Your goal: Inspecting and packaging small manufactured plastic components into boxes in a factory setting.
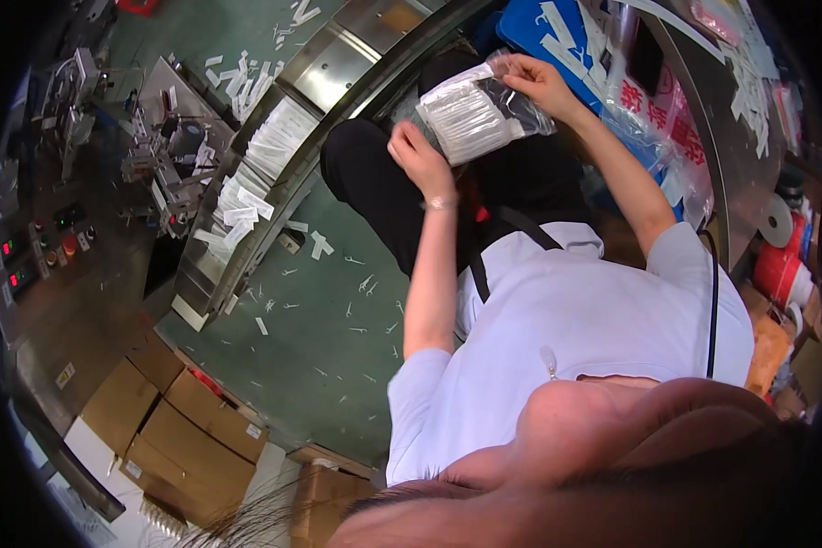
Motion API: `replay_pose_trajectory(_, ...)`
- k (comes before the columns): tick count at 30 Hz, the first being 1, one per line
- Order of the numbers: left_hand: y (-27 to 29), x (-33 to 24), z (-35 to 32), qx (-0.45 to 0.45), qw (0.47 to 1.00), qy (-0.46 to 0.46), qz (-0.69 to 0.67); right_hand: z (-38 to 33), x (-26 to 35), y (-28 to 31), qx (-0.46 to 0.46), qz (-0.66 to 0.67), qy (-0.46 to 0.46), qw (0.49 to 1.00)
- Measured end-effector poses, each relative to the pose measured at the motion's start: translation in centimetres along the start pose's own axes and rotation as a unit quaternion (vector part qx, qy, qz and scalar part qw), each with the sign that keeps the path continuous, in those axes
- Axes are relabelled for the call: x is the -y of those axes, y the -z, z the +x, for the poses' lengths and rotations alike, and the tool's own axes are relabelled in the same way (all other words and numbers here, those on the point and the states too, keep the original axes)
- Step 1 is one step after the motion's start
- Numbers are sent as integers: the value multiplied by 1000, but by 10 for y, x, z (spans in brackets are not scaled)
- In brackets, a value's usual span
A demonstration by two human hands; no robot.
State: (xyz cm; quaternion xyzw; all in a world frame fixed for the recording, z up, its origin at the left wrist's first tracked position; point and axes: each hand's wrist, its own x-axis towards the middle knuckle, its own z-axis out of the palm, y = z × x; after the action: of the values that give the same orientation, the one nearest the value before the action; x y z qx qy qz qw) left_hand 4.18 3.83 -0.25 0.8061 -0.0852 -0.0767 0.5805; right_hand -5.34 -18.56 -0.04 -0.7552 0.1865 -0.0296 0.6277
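Observation:
A clear plastic bag [525, 116] filled with a row of slim white packets [468, 117] is held over my lap. My right hand [543, 87] pinches the film at the bag's upper right corner between thumb and fingers. At the bag's left end is my left hand [422, 163], its fingers curled in at the film's edge. Its fingertips are partly hidden, and the back of the hand faces up. Through the film the packets look lined up side by side.
Left of my knees runs a metal chute [288, 137] stacked with white packets. Beyond it stands a machine [169, 169]. Small white pieces litter the green floor [338, 320]. A blue bin [530, 32] is at right, beside a metal table [749, 137]. Cardboard boxes [192, 447] stand lower left.

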Motion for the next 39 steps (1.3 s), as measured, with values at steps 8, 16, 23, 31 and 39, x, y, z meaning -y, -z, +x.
replay_pose_trajectory(8, -29, -14, -8, 69, 898, 174, -398, -22, 37, -66, -112, -28, 188, 975)
replay_pose_trajectory(16, -9, -15, -33, 133, 938, 67, -312, -34, 48, -87, -55, -61, 184, 979)
replay_pose_trajectory(23, -10, -48, -30, 242, 877, 116, -398, -67, 69, -72, -223, 198, 32, 954)
replay_pose_trajectory(31, -69, -105, -109, 487, 723, 230, -433, -207, 65, -67, -463, 281, 131, 830)
replay_pose_trajectory(39, -76, -118, -172, 617, 756, -18, -217, -450, 50, -57, -905, 13, -77, 419)
